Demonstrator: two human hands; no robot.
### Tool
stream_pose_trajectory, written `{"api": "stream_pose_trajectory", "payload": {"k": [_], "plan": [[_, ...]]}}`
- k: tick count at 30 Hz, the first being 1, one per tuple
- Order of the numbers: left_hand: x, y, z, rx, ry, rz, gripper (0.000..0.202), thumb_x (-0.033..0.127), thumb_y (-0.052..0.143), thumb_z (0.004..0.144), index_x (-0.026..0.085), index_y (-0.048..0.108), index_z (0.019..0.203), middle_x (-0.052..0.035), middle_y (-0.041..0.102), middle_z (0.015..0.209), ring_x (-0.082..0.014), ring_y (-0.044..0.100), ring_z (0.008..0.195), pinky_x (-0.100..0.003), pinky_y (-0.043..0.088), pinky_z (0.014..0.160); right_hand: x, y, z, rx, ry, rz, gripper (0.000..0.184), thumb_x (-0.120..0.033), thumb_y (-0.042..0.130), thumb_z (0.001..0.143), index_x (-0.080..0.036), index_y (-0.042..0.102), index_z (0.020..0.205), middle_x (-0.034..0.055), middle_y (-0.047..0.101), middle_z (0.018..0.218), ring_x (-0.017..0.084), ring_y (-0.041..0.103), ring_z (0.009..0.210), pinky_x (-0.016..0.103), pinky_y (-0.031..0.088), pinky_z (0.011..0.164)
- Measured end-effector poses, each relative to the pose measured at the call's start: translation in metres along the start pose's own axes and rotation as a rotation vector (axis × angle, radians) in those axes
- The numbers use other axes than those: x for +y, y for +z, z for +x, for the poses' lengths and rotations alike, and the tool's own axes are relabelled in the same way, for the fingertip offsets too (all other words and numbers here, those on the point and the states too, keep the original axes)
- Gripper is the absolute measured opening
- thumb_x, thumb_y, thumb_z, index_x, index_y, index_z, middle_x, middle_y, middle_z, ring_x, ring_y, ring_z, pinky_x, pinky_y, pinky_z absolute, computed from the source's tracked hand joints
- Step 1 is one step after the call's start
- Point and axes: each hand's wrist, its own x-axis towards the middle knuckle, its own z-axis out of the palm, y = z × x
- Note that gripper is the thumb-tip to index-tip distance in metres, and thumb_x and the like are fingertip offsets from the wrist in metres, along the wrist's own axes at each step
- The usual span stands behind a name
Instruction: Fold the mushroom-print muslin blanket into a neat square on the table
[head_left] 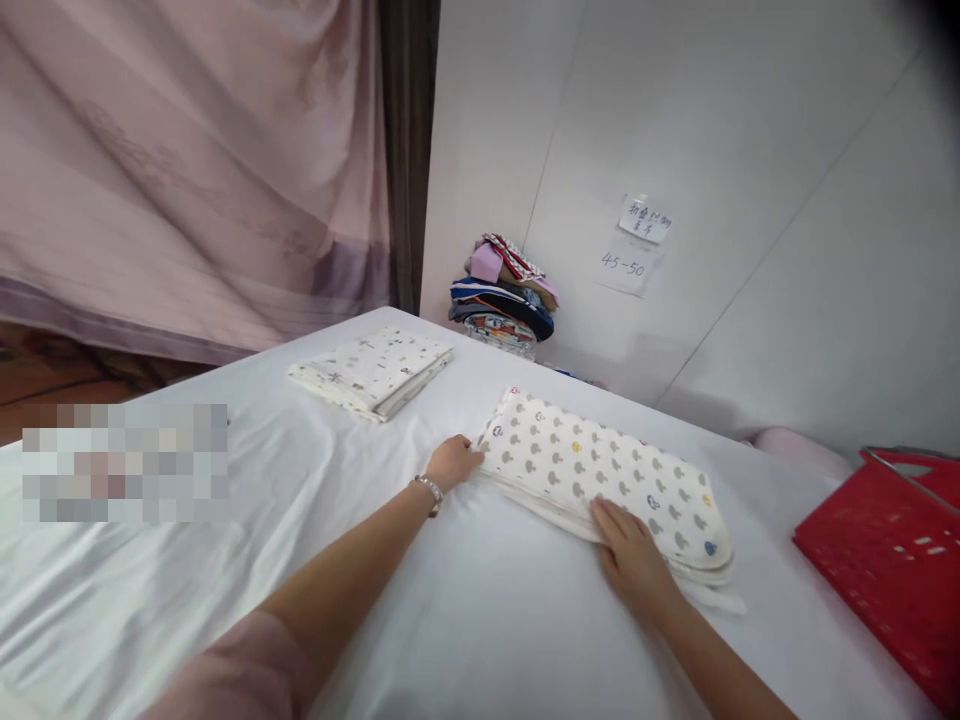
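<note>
Mouse-print cloth (600,470) lay folded flat, table (465,620) centre. Left hand (452,462) fingers curled against its 9 o'clock end, grip unclear. Right hand (634,560) fingers spread flat, holding nothing, on its 6 o'clock edge. Star-print cloth (373,372) already folded at 11 o'clock.

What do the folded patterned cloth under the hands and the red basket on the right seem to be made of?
The folded patterned cloth looks like soft, matte fabric, perhaps cotton: thin layers show at its edge and lie limp. The red basket looks like hard moulded plastic, slightly glossy, with small slots in its wall.
</note>
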Motion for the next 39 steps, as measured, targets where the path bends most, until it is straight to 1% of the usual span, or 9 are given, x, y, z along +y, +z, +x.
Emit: {"api": "stream_pose_trajectory", "payload": {"k": [3, 6, 11, 15, 19, 23, 27, 31, 39], "plan": [[0.001, -0.003, -0.014, -0.030, -0.009, -0.013, 0.036, 0.027, 0.059, 0.065, 0.015, 0.057, 0.099, -0.0041, 0.066, 0.070, -0.0160, 0.060, 0.059, -0.024, 0.041, 0.055, 0.020, -0.008, -0.001, -0.029, 0.113, -0.066, 0.065, -0.005, 0.037, 0.069, -0.022, 0.041, 0.132, 0.0053, 0.046, 0.131, 0.022, 0.040, 0.121, 0.041, 0.032, 0.100], [-0.013, -0.006, -0.048, -0.042, 0.009, -0.025, 0.041, 0.026, 0.061, 0.062, 0.016, 0.056, 0.102, -0.0037, 0.066, 0.075, -0.0165, 0.060, 0.066, -0.023, 0.039, 0.057, 0.025, -0.022, -0.017, -0.113, 0.174, -0.095, 0.068, -0.002, 0.037, 0.064, -0.025, 0.046, 0.128, 0.0020, 0.050, 0.128, 0.021, 0.044, 0.118, 0.039, 0.036, 0.099], [-0.061, -0.012, -0.134, -0.111, 0.136, 0.030, 0.040, 0.030, 0.056, 0.067, 0.021, 0.052, 0.106, 0.0005, 0.063, 0.075, -0.0150, 0.058, 0.068, -0.022, 0.037, 0.055, 0.010, -0.023, -0.082, -0.196, 0.038, -0.039, 0.062, -0.007, 0.038, 0.066, -0.026, 0.053, 0.122, 0.0007, 0.049, 0.129, 0.023, 0.043, 0.120, 0.041, 0.032, 0.103], [-0.085, -0.020, -0.175, -0.019, 0.156, 0.035, 0.039, 0.036, 0.053, 0.072, 0.022, 0.050, 0.109, 0.0023, 0.061, 0.074, -0.0140, 0.056, 0.066, -0.023, 0.036, 0.057, -0.020, -0.019, -0.111, -0.113, -0.030, 0.020, 0.055, -0.016, 0.043, 0.074, -0.023, 0.047, 0.128, 0.0038, 0.040, 0.136, 0.026, 0.036, 0.125, 0.044, 0.031, 0.104], [-0.093, -0.023, -0.185, 0.061, 0.153, -0.055, 0.029, 0.039, 0.051, 0.076, 0.022, 0.055, 0.099, 0.0016, 0.062, 0.080, -0.0115, 0.055, 0.065, -0.022, 0.038, 0.060, -0.078, -0.023, -0.095, -0.095, -0.165, 0.162, 0.050, -0.028, 0.047, 0.083, -0.026, 0.040, 0.132, 0.0043, 0.039, 0.137, 0.026, 0.035, 0.126, 0.043, 0.034, 0.102], [-0.096, -0.017, -0.193, 0.096, 0.235, -0.042, 0.018, 0.033, 0.051, 0.076, 0.021, 0.060, 0.088, 0.0005, 0.062, 0.084, -0.0116, 0.056, 0.069, -0.022, 0.040, 0.065, -0.142, -0.017, -0.058, 0.009, -0.359, 0.235, 0.040, -0.025, 0.044, 0.086, -0.022, 0.045, 0.127, 0.0095, 0.048, 0.127, 0.025, 0.043, 0.117, 0.045, 0.038, 0.097], [-0.097, -0.011, -0.199, 0.135, 0.283, 0.025, 0.016, 0.026, 0.051, 0.076, 0.021, 0.061, 0.088, -0.0005, 0.062, 0.087, -0.0132, 0.056, 0.076, -0.023, 0.040, 0.070, -0.188, -0.007, -0.026, 0.084, -0.423, 0.230, 0.034, -0.018, 0.047, 0.082, -0.018, 0.051, 0.117, 0.0096, 0.055, 0.110, 0.023, 0.049, 0.104, 0.041, 0.042, 0.088], [-0.097, -0.010, -0.198, 0.132, 0.275, 0.059, 0.018, 0.025, 0.049, 0.077, 0.021, 0.061, 0.090, -0.0018, 0.062, 0.088, -0.0147, 0.056, 0.080, -0.024, 0.039, 0.071, -0.209, -0.001, -0.013, 0.085, -0.393, 0.191, 0.025, -0.021, 0.049, 0.083, -0.019, 0.055, 0.107, 0.0085, 0.056, 0.098, 0.023, 0.050, 0.094, 0.038, 0.042, 0.078], [-0.098, -0.009, -0.199, 0.144, 0.330, 0.093, 0.015, 0.025, 0.047, 0.079, 0.021, 0.059, 0.087, -0.0015, 0.060, 0.085, -0.0138, 0.055, 0.077, -0.023, 0.038, 0.069, -0.213, 0.002, -0.014, 0.102, -0.341, 0.199, 0.019, -0.022, 0.045, 0.085, -0.018, 0.057, 0.100, 0.0076, 0.055, 0.092, 0.022, 0.049, 0.088, 0.035, 0.039, 0.075]]}}
